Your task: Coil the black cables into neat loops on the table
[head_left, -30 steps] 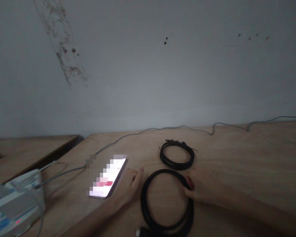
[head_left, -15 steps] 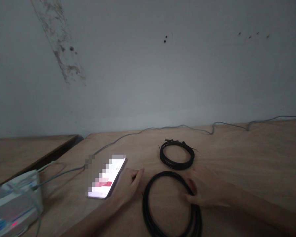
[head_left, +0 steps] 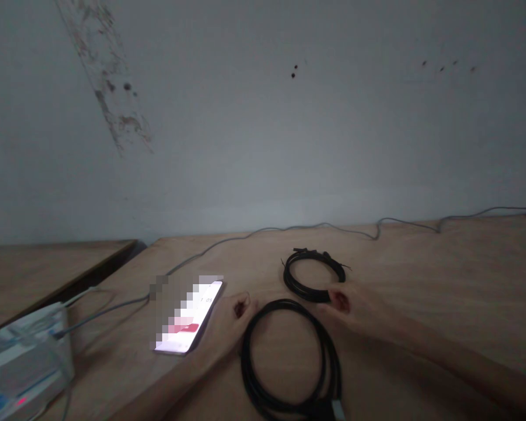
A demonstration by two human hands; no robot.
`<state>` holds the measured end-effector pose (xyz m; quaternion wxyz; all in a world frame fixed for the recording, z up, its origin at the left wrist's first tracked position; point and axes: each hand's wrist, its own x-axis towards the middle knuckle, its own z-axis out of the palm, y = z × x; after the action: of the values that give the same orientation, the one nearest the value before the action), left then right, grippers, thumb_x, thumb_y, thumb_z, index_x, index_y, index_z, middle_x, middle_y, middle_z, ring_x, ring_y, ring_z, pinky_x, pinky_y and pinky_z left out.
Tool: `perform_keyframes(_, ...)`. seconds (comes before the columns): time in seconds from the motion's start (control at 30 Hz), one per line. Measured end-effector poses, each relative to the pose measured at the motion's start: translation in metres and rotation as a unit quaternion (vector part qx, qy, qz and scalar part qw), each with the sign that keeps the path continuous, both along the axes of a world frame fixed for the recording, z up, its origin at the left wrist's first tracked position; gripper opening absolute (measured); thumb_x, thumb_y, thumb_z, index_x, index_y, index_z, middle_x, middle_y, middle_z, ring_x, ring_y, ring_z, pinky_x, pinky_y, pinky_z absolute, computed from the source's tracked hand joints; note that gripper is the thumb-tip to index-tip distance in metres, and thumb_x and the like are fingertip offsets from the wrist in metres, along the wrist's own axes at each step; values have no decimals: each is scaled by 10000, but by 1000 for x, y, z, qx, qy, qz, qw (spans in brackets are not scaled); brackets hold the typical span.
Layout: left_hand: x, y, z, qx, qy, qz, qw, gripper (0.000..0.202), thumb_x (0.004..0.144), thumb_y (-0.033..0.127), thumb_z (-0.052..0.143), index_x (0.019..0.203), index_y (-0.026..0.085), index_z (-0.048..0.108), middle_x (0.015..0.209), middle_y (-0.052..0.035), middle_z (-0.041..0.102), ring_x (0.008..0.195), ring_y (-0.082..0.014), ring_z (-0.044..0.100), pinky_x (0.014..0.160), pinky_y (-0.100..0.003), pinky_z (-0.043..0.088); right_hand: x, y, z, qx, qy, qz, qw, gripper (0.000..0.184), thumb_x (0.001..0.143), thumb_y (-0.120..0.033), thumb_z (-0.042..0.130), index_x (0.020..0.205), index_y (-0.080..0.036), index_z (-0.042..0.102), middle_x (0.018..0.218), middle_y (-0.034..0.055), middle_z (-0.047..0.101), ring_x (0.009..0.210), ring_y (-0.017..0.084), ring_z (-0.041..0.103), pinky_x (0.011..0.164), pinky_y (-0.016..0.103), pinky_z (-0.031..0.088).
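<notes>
A large coil of black cable [head_left: 245,362] lies on the wooden table right in front of me, with a pale connector end [head_left: 337,409] at its lower right. My left hand [head_left: 228,321] rests beside the coil's upper left, fingers curled in a loose fist with nothing seen in it. Right of the coil's top is my right hand [head_left: 355,307], thumb and bent fingers apart around a hollow. It overlaps the lower right of a smaller black cable coil [head_left: 291,280]; whether it touches that coil I cannot tell.
A lit phone [head_left: 190,327], partly pixelated, lies left of my left hand. At the lower left stands a white device [head_left: 30,362] with cords and a red light. A thin grey cable [head_left: 263,230] runs along the back near the wall [head_left: 263,146].
My right hand has come off the large coil's right side and moved up towards the smaller coil. The large coil has shifted left and slightly away from me; its connector end now shows.
</notes>
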<state>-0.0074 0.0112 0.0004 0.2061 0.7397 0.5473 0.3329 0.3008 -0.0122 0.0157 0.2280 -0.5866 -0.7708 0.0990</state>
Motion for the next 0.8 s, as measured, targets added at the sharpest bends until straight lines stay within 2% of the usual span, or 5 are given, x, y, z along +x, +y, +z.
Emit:
perform_keyframes(0.1, -1, 3, -3, -1, -14, -12, 1000, 470, 942, 548, 478, 622, 216, 386, 609, 44, 389, 595, -146, 408, 539, -259, 249, 17, 8, 2, 26, 86, -3, 996, 603, 946, -644, 485, 555, -220, 306, 517, -42, 314, 490, 115, 323, 491, 278, 201)
perform_keyframes(0.33, -3, 3, -5, -23, -18, -27, 999, 473, 952, 551, 482, 635, 206, 422, 627, 38, 410, 613, -145, 415, 539, -254, 254, 38, 12, -13, 32, 218, 9, 975, 640, 955, -699, 408, 531, -233, 298, 501, -50, 246, 446, 100, 230, 451, 267, 151)
perform_keyframes(0.53, -3, 6, -9, -33, -6, -41, 999, 497, 943, 600, 517, 651, 204, 455, 611, 47, 416, 591, -139, 413, 532, -251, 256, 50, 8, 7, 10, 87, 93, 992, 520, 991, -499, 453, 561, -207, 426, 510, -36, 394, 471, 110, 355, 497, 263, 237)
perform_keyframes(0.7, -4, 8, -11, -17, 28, -36, 999, 492, 938, 623, 536, 685, 202, 519, 612, 36, 502, 589, -148, 462, 538, -257, 292, 72, 8, 30, -22, -86, 74, 993, 97, 781, -262, 639, 710, -196, 631, 626, 17, 621, 576, 163, 546, 542, 263, 308)
perform_keyframes(0.8, -4, 8, -8, -21, 39, -38, 998, 476, 939, 623, 539, 719, 201, 554, 630, 28, 550, 586, -152, 494, 540, -258, 316, 75, 7, 25, -60, -99, 76, 990, 70, 743, -266, 676, 723, -199, 683, 663, 54, 672, 637, 210, 612, 559, 274, 347)
